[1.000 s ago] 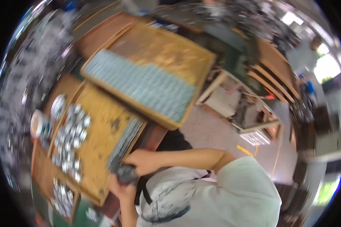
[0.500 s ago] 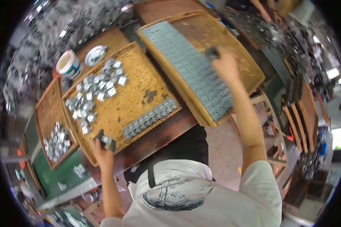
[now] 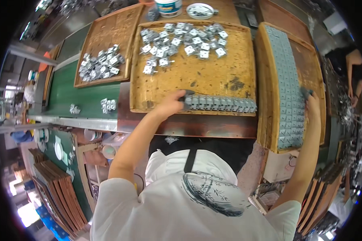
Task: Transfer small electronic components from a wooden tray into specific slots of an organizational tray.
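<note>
In the middle wooden tray [image 3: 213, 78], a row of small grey metal blocks [image 3: 221, 103] runs along the near edge. My left hand [image 3: 169, 105], with dark covers on its fingertips, closes on the small metal block [image 3: 188, 103] at the row's left end. On the right, my right hand [image 3: 313, 105] is at the right edge of a long sheet of grey blocks [image 3: 285, 80] set side by side in the right tray [image 3: 268, 134]. Its dark-tipped fingers are drawn together; whatever is between them is hidden. Loose shiny blocks [image 3: 189, 40] are heaped along the middle tray's far side.
A third tray [image 3: 104, 34] holding a heap of blocks [image 3: 100, 64] lies on the green bench [image 3: 64, 94] at left, near two small clusters [image 3: 108, 105]. A white tub [image 3: 169, 7] and a round dish [image 3: 200, 11] stand behind. Another person's arm [image 3: 353, 72] shows far right.
The view has turned, so the trays sit differently in it. My left hand has gone from the middle tray's near left corner to the row's left end. My right hand has moved nearer along the sheet.
</note>
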Tool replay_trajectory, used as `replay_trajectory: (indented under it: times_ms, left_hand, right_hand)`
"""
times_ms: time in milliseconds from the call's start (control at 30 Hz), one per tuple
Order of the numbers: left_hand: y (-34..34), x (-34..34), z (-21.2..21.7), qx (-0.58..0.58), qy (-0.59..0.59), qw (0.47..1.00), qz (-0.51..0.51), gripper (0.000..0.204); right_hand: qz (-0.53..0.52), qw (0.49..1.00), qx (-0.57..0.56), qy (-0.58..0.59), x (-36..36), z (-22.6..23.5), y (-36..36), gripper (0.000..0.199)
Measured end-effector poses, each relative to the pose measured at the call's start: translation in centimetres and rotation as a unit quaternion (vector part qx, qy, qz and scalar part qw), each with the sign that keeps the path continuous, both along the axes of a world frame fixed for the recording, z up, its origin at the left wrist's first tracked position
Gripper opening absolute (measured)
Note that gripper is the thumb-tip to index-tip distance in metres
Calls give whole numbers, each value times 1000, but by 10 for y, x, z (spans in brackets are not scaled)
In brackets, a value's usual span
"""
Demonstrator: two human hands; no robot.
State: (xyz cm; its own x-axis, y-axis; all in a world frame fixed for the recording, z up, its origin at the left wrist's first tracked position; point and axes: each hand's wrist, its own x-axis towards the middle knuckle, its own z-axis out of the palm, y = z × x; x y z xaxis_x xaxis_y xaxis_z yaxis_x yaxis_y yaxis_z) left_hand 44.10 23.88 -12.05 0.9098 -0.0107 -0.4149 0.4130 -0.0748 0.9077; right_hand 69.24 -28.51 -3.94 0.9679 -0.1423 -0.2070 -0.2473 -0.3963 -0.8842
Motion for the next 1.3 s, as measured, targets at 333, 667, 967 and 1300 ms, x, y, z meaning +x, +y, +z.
replay_trajectory:
  times_ms: [333,667,967,1300]
  left_hand:
    - [104,-77,24,500,-143,804,290,35]
    - [281,-136,-19,390,205,842,312,41]
    - [172,-103,46,-61,-208,883,416,38]
    - [-36,-63,84,-309,-128,929,155,48]
  right_hand:
    - [1,952,268,-150,-114,52,74,35]
    - [73,958,262,-92,-175,10,189,33]
    - [163,957,235,-53,-212,14,223,29]
    - [364,915,-70,-160,-250,43,278,29]
